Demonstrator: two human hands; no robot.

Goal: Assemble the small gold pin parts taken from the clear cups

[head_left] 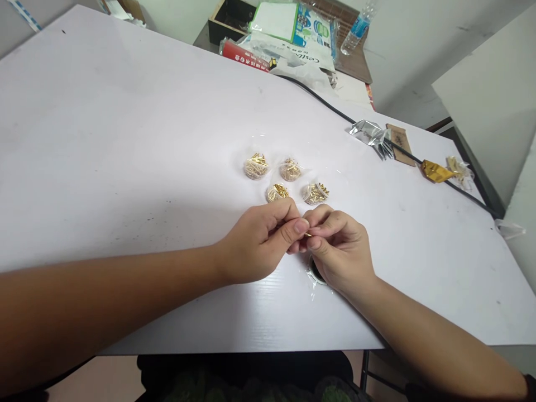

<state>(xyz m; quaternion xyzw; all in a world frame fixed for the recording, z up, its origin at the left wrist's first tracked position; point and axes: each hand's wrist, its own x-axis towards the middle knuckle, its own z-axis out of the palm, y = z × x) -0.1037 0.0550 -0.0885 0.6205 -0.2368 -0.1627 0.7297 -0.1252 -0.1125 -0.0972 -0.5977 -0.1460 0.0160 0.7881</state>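
Note:
My left hand point(268, 240) and my right hand point(345, 245) meet above the white table, both closed in a pinch. A small gold metal pin point(309, 234) shows between their thumbs and fingertips; the rest of it is hidden. Just beyond the hands stand several small round clear cups of gold pins: one at back left point(255, 166), one at back right point(290, 170), one at front left point(277, 192) and one at front right point(315, 193). Beneath my right hand, a round dark-centred dish point(313, 272) with a pale rim is partly covered.
A black cable point(320, 100) runs along the far right side, past a silver foil bag point(372, 135), brown cardboard point(401, 145) and gold foil packet point(436, 171). Behind the table are a black box point(226, 30), plastic packages point(293, 42) and a water bottle point(358, 29).

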